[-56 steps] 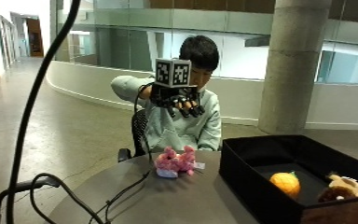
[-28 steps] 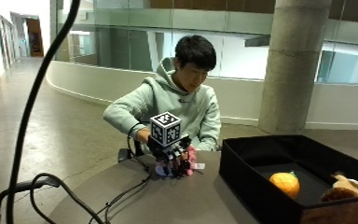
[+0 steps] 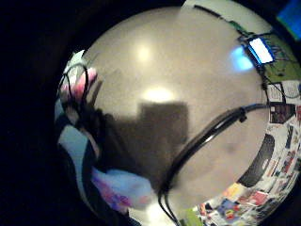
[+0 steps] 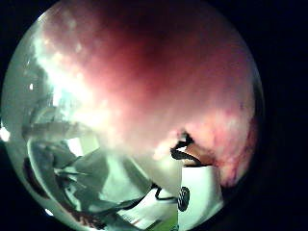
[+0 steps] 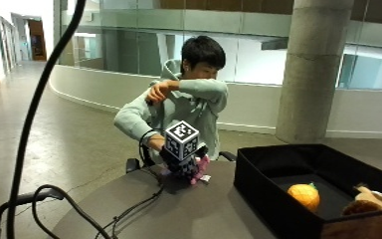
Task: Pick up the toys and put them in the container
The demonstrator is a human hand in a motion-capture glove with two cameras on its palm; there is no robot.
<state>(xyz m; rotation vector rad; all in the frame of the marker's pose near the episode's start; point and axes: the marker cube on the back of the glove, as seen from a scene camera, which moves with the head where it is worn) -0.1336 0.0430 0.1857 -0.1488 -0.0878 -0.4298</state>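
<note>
Right now the gloved right hand (image 5: 186, 167) sits low on the pink plush toy (image 5: 201, 168) at centre frame, on the grey table (image 5: 197, 214). Whether its fingers have closed, I cannot tell. Lifted half-caught, the plush could drop short of the black container (image 5: 264, 196), lower right, where an orange toy (image 5: 303, 195) lies.

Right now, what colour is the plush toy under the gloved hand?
Pink plush toy, clearest in the outside view.

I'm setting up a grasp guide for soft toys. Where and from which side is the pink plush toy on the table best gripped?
Probably round its soft body, from above. The pink plush toy sits low on the table, with open room over it. The right hand is already down on it there, the toy filling the thumb side palm view.
</note>
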